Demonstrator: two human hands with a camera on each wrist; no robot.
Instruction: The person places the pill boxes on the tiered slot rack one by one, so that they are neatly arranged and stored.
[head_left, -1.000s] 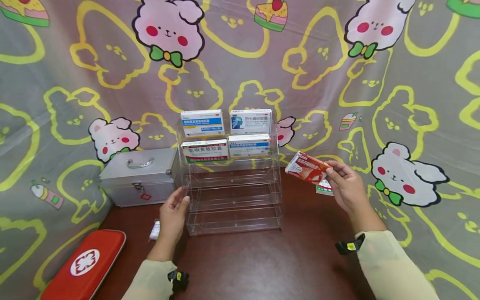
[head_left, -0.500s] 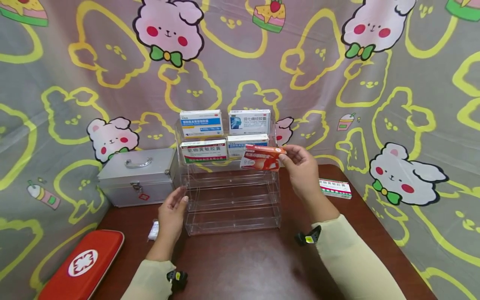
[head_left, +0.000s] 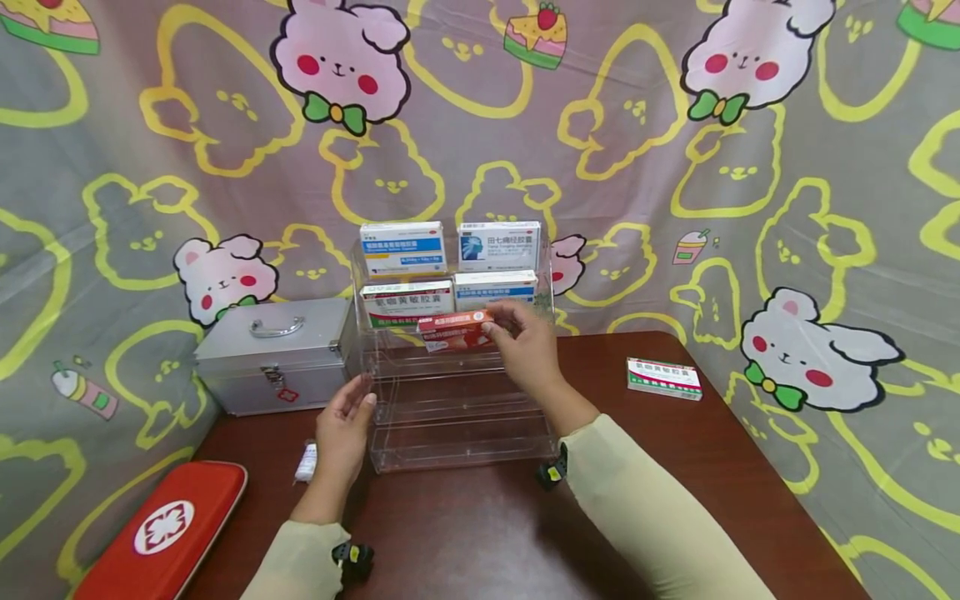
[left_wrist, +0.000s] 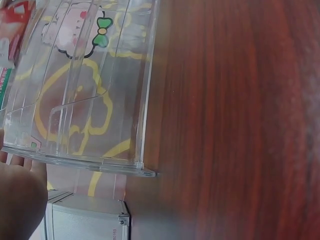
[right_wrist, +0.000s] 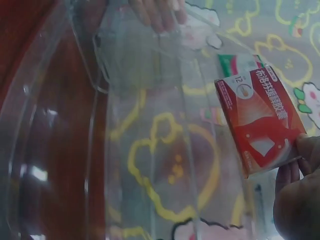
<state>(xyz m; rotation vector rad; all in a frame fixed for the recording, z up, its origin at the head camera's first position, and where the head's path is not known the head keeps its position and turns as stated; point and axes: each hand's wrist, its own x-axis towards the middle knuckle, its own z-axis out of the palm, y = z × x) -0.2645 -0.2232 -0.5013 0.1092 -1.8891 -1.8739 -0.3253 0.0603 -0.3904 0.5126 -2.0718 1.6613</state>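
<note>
A red-and-white medicine box (head_left: 454, 331) is pinched at its right end between my right hand's (head_left: 525, 346) thumb and fingers. It is held in front of the third tier of a clear acrylic display rack (head_left: 467, 408). In the right wrist view the medicine box (right_wrist: 260, 120) shows its printed front, with the thumb at one corner. My left hand (head_left: 343, 429) is at the rack's left side, fingers loosely bent against its edge. The left wrist view has these fingers (left_wrist: 30, 164) right at the rack's side panel.
Medicine boxes fill the top two tiers, including a green-and-red one (head_left: 405, 302). Another medicine box (head_left: 664, 379) lies on the table at right. A silver case (head_left: 276, 358), small white packet (head_left: 306, 462) and red first-aid pouch (head_left: 165, 525) are on the left.
My right hand has carried the red medicine box leftward from the table's right side to the front of the rack. My left hand has stayed at the rack's side.
</note>
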